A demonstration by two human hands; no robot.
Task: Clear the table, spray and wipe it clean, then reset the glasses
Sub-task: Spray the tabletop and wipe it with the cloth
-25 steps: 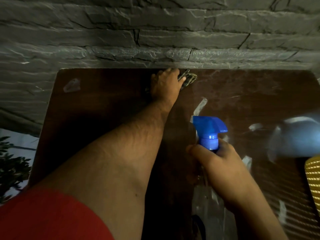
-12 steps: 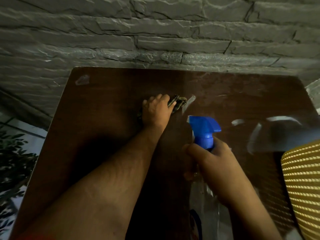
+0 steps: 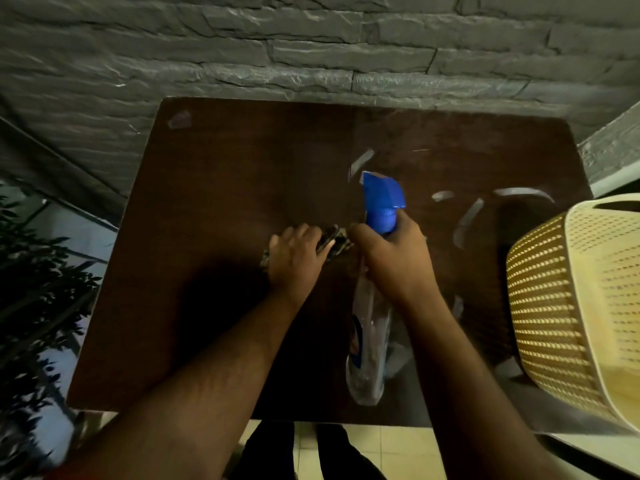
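A dark brown table [image 3: 214,188] stands against a grey stone wall. My left hand [image 3: 294,259] presses a dark crumpled cloth [image 3: 334,239] onto the middle of the tabletop, fingers curled over it. My right hand [image 3: 391,259] grips the neck of a clear spray bottle [image 3: 369,351] with a blue trigger head [image 3: 381,199], held just above the table beside the cloth. No glasses are in view.
A cream woven plastic chair [image 3: 568,299] stands at the table's right side. Pale light reflections streak the tabletop [image 3: 467,220]. A leafy plant [image 3: 31,289] is at the left. The stone wall [image 3: 311,50] runs along the far edge. Tiled floor shows below.
My left hand has dragged the cloth from the table's far edge back to the middle, beside the bottle. The view has pulled back; the right hand keeps the bottle.
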